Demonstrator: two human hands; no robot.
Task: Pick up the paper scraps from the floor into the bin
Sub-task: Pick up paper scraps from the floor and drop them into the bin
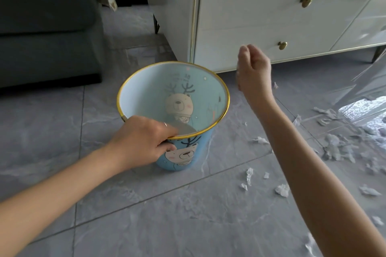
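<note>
A light-blue bin [208,98] with a gold rim and a bear-with-antlers print stands upright on the grey tiled floor. My left hand [144,142] grips its near-left rim, fingers inside and thumb on the outer wall. My right hand [253,67] hovers above the floor just right of the bin, wrist bent and fingers curled in; no scrap shows in it. White paper scraps lie on the floor to the right: small ones [249,175], a crumpled one [282,190], and a denser scatter [338,148] farther right.
A white cabinet [261,16] with gold knobs stands right behind the bin. A dark grey sofa [48,33] fills the left. A clear plastic sheet [367,81] drapes down at the right edge, over more scraps.
</note>
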